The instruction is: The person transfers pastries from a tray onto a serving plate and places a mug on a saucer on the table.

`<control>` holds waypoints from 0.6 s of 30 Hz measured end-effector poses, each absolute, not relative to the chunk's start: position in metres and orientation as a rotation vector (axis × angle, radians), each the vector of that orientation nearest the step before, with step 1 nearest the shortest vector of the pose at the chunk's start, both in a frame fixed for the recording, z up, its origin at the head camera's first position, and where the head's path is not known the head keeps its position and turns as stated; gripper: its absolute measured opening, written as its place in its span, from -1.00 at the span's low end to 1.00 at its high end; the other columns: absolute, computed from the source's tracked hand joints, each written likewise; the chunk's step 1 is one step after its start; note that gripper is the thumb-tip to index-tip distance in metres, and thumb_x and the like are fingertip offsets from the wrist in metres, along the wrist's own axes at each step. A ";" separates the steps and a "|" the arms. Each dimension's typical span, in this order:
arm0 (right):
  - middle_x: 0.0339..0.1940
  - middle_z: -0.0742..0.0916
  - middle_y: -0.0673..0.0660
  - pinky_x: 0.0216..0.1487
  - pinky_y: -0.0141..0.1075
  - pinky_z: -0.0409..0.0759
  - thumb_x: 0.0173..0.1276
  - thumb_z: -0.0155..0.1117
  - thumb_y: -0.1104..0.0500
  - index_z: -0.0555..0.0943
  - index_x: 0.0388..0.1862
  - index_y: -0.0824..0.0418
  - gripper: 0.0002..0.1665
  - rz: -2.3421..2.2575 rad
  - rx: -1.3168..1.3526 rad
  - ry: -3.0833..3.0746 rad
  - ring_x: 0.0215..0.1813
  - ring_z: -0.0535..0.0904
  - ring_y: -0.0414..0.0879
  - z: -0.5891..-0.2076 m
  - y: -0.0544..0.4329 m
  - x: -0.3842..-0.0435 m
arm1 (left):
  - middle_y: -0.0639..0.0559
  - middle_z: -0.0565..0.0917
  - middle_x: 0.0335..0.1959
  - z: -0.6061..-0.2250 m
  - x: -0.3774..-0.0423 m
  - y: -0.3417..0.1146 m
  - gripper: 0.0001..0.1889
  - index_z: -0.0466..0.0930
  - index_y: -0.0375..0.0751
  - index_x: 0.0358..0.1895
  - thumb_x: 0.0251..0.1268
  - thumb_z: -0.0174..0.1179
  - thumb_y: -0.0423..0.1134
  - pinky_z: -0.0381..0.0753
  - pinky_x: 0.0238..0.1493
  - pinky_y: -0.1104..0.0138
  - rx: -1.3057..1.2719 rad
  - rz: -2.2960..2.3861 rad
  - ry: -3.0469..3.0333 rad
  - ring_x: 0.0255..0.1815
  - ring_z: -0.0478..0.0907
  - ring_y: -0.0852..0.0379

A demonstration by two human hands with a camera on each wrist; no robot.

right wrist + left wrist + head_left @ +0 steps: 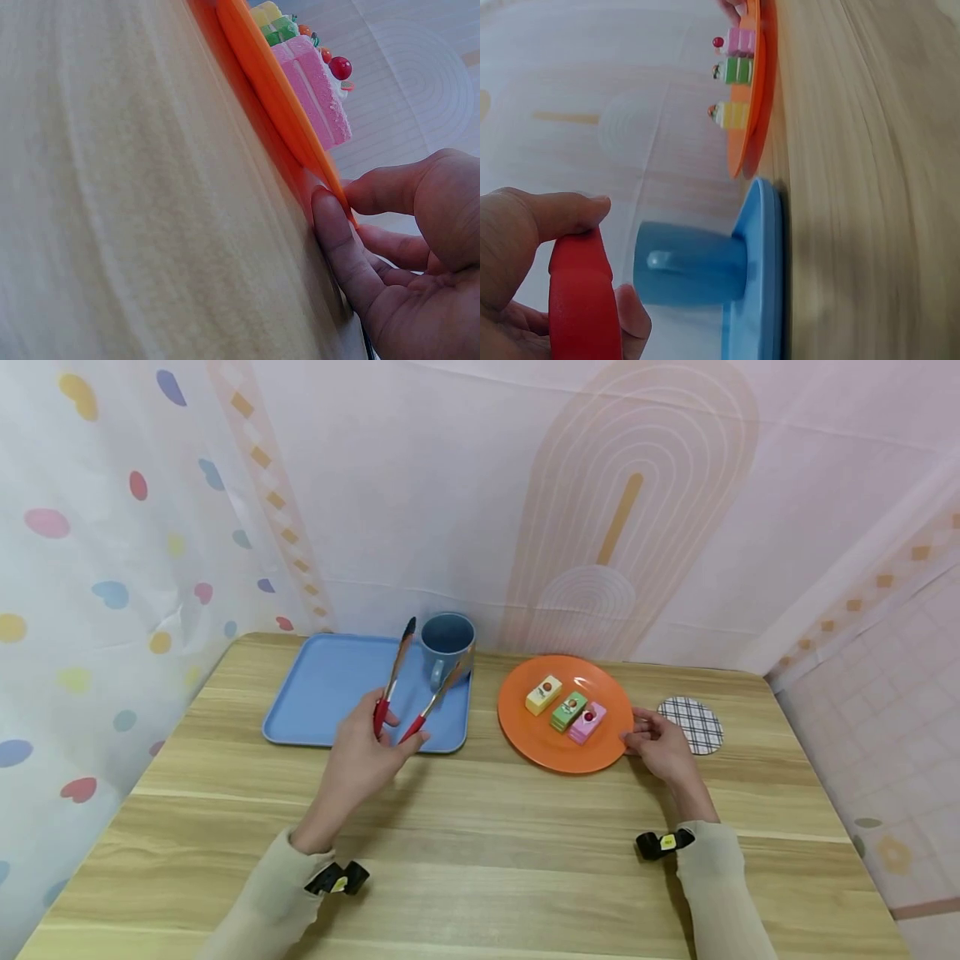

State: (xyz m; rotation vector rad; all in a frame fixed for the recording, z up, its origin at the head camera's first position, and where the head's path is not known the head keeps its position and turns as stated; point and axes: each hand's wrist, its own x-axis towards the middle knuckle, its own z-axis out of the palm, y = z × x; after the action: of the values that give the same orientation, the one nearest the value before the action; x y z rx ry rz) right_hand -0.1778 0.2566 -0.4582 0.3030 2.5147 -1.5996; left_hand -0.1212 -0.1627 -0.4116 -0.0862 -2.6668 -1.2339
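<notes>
My left hand (pixel 367 743) grips a pair of tongs (pixel 583 296) by the red handles, with the arms spread apart over the blue tray (pixel 322 693). A blue mug (pixel 447 639) stands upright at the tray's right end, and one tong arm overlaps it in the head view. My right hand (pixel 663 745) pinches the right rim of an orange plate (pixel 525 739). On that plate sit three small toy cake slices: a yellow one (pixel 543 693), a green one (pixel 568 712) and a pink one (pixel 311 90) topped with a red cherry.
A checked round coaster (pixel 697 725) lies right of the plate, just beyond my right hand. Behind the wooden table (pixel 480 852) hangs a patterned curtain (pixel 420 485), close to its back edge. Each wrist wears a small black camera.
</notes>
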 end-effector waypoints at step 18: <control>0.08 0.58 0.21 -0.11 -0.43 0.71 0.49 0.25 0.29 0.33 0.53 0.30 -0.33 -1.615 0.292 2.503 -0.11 0.59 -0.23 -0.461 0.258 -0.177 | -0.10 0.50 -0.49 -0.419 -0.110 -0.199 -0.39 0.40 -0.34 0.08 0.18 0.51 -0.04 0.35 -0.56 0.35 -0.004 -1.166 -2.675 -0.56 0.39 0.13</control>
State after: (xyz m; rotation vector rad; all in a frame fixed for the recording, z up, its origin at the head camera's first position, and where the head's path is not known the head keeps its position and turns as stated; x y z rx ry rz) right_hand -0.1774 0.2583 -0.4608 0.2925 2.5030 -1.6155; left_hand -0.1096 -0.1985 -0.4186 -0.0035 -2.6750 -1.1660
